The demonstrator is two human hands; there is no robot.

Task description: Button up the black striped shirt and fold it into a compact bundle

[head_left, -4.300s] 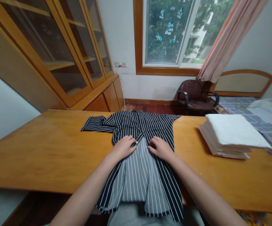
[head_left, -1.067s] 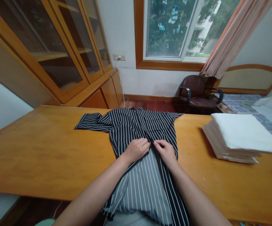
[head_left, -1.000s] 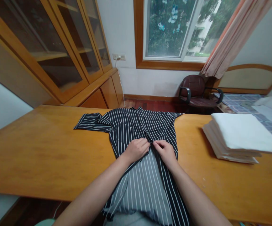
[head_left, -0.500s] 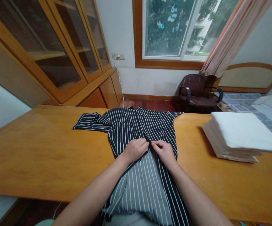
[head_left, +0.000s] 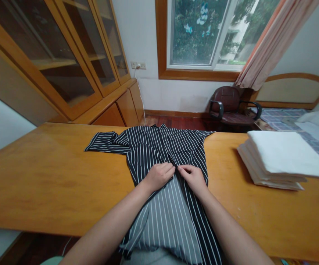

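A black shirt with white stripes lies front side up, its collar at the table's far edge and its hem hanging over the near edge toward me. Below my hands its front parts, and the greyer inside of the back shows. My left hand is closed on the left front edge at mid-shirt. Just beside it, my right hand pinches the right front edge between thumb and fingers. The fingertips nearly meet; any button between them is too small to make out. One sleeve stretches out to the left.
The wooden table spreads to both sides. At right stands a stack of folded white cloths. Beyond the table are a brown armchair, a glass-door cabinet and a bed.
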